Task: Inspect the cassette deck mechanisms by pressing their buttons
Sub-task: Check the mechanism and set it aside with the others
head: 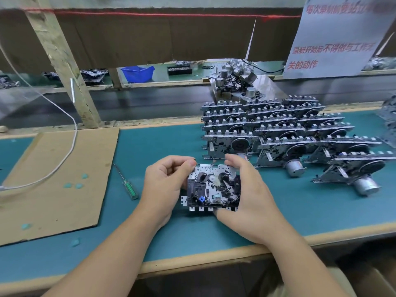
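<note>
Green-topped workbench (150, 144) with a pale wooden front edge, running across the whole view. Behind its far edge, one dark conveyor belt (139, 99), crossed by one leaning wooden post (62, 61). One flat cardboard sheet (51, 176) on the bench's left side, reaching nearly to the left edge, carrying three small teal scraps (76, 183); two more scraps near the sheet's front corner. One white paper notice (334, 37) with red lettering hanging at the top right.

Toward the bench's right far corner, rows of stacked cassette deck mechanisms (278, 129), leaning one on another, too overlapped for an exact count; two round silver motors (294, 168) showing plainly at the front of the rows. Beyond them at the far edge, one loose heap of mechanisms (235, 80) with more motors.

One cassette deck mechanism (213, 187) held near the middle of the bench, a little toward the front edge, face up, with two black spindles and a row of white buttons along its near side. Left hand (165, 185) gripping its left edge, fingers curled round the far corner. Right hand (248, 189) gripping its right side, fingers curled over the top edge, thumb on the near edge by the buttons.

One blue plastic bin (138, 72) beyond the belt. One white cable (64, 151) draped over the cardboard. One green-handled screwdriver (126, 183) lying between cardboard and left hand.
</note>
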Demonstrator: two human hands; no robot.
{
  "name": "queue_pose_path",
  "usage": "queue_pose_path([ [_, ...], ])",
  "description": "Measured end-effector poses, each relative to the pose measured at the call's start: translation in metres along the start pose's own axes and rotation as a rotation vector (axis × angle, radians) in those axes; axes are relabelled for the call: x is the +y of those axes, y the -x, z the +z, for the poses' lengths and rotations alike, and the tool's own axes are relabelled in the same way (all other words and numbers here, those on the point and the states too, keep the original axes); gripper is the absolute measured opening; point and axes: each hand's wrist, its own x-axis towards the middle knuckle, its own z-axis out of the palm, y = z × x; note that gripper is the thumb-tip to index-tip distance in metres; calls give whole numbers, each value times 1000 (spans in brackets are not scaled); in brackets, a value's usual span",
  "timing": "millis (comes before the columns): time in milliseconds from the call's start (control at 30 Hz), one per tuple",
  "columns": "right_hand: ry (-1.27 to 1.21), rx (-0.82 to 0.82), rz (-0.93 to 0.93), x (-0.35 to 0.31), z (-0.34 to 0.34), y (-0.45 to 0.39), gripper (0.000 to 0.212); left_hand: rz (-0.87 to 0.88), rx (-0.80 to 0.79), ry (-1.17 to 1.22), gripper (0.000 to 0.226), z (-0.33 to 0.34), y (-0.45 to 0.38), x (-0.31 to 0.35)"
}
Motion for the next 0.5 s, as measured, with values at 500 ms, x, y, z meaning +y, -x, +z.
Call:
queue_pose_path([
  [500,-150,-45,-12,1,-8,-3,90,-5,13,8,16,-1,-1,3],
])
